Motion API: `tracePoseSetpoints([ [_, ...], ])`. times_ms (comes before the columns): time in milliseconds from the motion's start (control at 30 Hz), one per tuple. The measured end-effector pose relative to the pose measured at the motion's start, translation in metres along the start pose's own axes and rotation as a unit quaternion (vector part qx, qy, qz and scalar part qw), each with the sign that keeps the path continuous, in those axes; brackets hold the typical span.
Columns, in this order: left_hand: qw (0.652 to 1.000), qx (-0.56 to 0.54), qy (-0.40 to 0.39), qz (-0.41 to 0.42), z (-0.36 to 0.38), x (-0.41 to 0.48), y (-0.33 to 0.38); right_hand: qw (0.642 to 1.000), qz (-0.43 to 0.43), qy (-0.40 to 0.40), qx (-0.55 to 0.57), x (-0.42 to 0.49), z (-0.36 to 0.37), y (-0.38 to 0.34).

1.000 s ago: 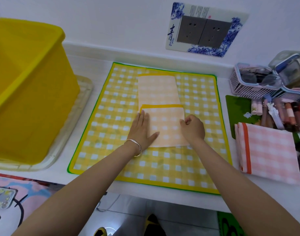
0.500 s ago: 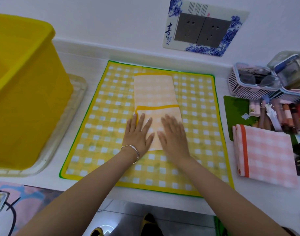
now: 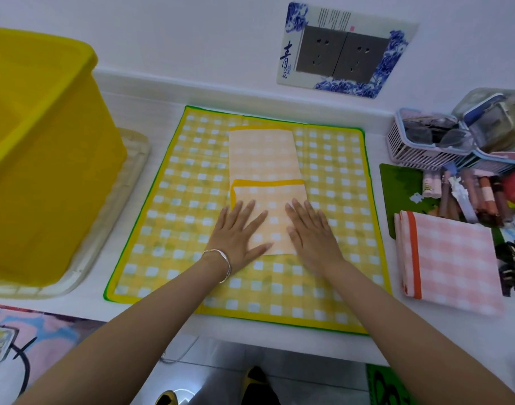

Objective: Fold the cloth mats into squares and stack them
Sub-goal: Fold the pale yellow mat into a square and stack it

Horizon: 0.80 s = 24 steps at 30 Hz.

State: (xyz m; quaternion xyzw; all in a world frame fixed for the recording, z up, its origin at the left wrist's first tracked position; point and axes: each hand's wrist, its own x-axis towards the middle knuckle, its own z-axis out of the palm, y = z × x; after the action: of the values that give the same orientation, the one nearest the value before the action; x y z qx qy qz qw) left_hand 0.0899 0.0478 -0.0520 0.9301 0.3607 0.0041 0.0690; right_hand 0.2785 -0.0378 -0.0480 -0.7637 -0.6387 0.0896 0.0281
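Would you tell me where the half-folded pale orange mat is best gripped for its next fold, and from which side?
Probably its far, yellow-trimmed edge, pinched at both corners with fingers reaching over from the near side. That end of the pale orange mat lies flat and uncovered, while the left hand and right hand press flat on the folded near half.

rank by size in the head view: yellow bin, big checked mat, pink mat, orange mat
1. big checked mat
2. yellow bin, though the frame crops it and it sits nearer, so this is unsure
3. pink mat and orange mat: they look about alike, so not ranked
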Motion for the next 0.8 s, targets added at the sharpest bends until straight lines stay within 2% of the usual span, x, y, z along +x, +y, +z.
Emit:
tracePoseSetpoints([
  [67,0.998,-0.004,0.016,0.055,-0.002,-0.011,-0.006,0.999,-0.015,-0.028,0.006,-0.001,-0.005,0.003],
  [167,0.993,-0.008,0.009,0.113,-0.006,-0.019,-0.019,0.995,-0.089,-0.043,0.005,-0.016,-0.012,0.013],
  [267,0.986,0.054,0.003,0.158,-0.004,-0.015,-0.027,0.986,-0.159,-0.038,-0.032,-0.036,-0.014,0.024],
  [333,0.975,0.103,0.015,0.194,0.000,-0.013,-0.028,0.984,-0.162,-0.037,-0.062,-0.042,-0.017,0.029],
  [433,0.962,0.131,0.061,0.231,-0.004,-0.016,-0.027,0.984,-0.167,0.025,-0.064,-0.041,-0.019,0.030],
  [533,0.945,0.108,0.133,0.277,-0.002,-0.028,-0.028,0.971,-0.215,0.077,-0.071,-0.043,-0.017,0.033],
  [600,0.934,0.092,0.155,0.307,-0.002,-0.038,-0.031,0.962,-0.248,0.094,-0.061,-0.049,-0.018,0.035],
  [700,0.925,0.121,0.133,0.336,-0.006,-0.047,-0.044,0.939,-0.313,0.140,-0.010,-0.072,-0.018,0.031],
  [800,0.937,0.165,0.081,0.298,-0.001,-0.048,-0.053,0.910,-0.383,0.156,0.000,-0.092,-0.013,0.028],
])
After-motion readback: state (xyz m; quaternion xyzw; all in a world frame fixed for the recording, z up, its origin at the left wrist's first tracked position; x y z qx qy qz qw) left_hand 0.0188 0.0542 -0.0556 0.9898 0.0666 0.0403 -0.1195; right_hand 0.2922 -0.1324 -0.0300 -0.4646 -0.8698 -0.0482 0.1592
